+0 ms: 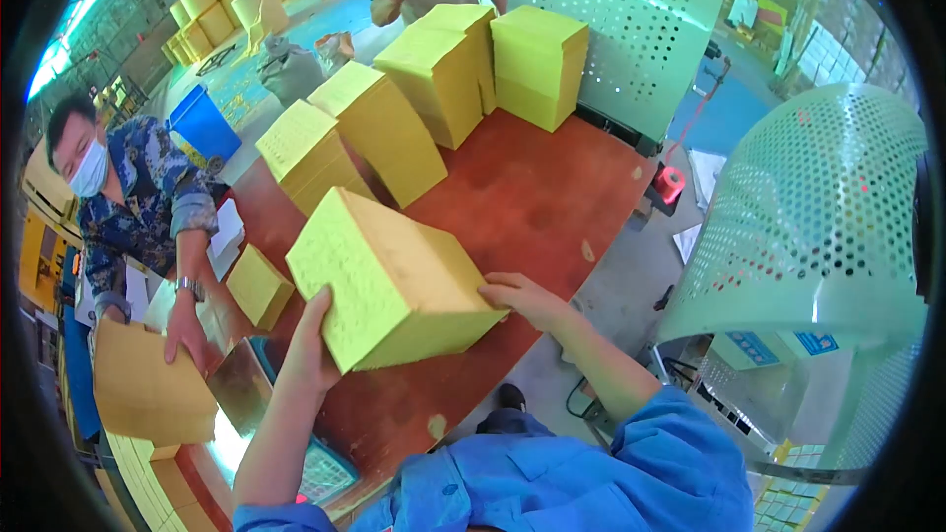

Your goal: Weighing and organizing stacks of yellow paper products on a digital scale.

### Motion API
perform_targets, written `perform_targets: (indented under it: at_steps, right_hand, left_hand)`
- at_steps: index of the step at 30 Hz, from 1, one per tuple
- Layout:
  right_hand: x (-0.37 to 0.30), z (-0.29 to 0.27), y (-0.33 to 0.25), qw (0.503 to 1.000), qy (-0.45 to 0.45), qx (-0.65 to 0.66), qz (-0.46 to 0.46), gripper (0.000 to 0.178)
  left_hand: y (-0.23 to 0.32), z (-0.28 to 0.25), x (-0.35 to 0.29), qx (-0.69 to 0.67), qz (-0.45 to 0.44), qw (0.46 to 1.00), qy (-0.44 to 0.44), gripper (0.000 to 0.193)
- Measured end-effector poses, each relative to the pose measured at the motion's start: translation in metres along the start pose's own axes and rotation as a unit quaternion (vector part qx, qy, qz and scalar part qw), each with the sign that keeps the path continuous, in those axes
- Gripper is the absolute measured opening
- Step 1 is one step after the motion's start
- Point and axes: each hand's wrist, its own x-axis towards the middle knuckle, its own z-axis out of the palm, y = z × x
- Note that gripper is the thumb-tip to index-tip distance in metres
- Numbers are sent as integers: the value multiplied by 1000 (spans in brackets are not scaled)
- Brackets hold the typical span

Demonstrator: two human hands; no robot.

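Yellow block held over red-brown counter.

I see my left hand (pixel 307 350) and right hand (pixel 527 298) with fingers clamped on opposite ends of a large yellow block (pixel 389 281), tilted above the counter (pixel 522 187) near its near edge. More yellow stacks (pixel 439 79) line the far edge; a perforated white guard (pixel 818 217) stands right; a co-worker's hand (pixel 184 330) rests at the left corner.

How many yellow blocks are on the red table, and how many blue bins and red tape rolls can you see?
Yellow blocks on the red table: 7, counting the held one, the small one and five in a row
Blue bins: 1
Red tape rolls: 1
Total: 9
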Motion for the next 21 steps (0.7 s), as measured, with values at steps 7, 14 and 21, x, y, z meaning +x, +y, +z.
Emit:
perform_targets:
  at_steps: [7,14,21]
  right_hand:
    - [32,-73,-1,893,359,-218,-161,39]
    - [-4,-70,22,794,475,-287,-247,33]
    - [-11,-59,21,780,422,-368,-278,33]
  left_hand:
    - [1,105,126,12,-9,999,-29,57]
    - [18,201,216,92,-62,993,-43,71]
    - [23,266,304,128,-47,991,-9,82]
